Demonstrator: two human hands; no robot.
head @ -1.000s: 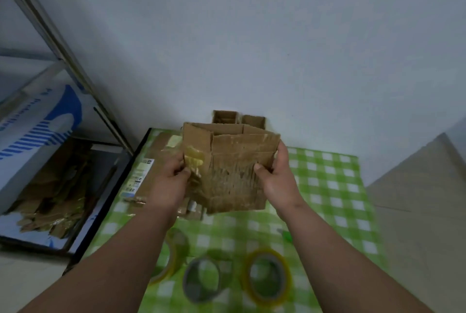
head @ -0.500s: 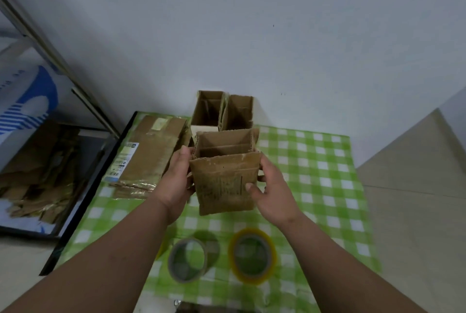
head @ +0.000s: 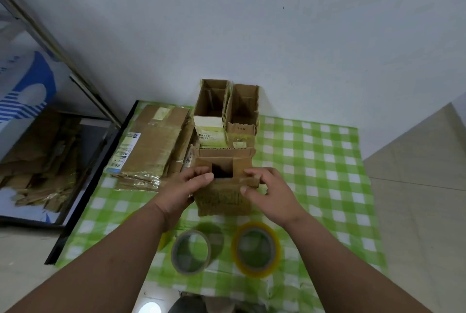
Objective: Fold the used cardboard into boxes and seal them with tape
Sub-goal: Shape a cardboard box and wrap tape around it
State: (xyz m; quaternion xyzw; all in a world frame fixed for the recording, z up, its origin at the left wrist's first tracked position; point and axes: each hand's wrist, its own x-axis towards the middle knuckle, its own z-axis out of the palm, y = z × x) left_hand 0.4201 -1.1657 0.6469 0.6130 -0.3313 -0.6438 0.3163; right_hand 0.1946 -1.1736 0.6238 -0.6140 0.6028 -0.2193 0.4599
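Both hands, left (head: pixel 185 186) and right (head: pixel 267 190), grip worn box (head: pixel 223 196) mid-bench (head: pixel 327 161), flaps half-folded; tape rolls (head: pixel 256 248) near front edge, right side open.

Matt, creased brown cardboard box (head: pixel 223 195); glossy checked plastic cloth (head: pixel 315 161) over the desk; shiny clear tape rolls (head: pixel 191 252); yellowed glossy tape on flattened cardboard (head: pixel 151 141).

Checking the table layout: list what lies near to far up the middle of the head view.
Grey tape roll beside yellow tape roll → cardboard box being folded in both hands → two open boxes by the wall.
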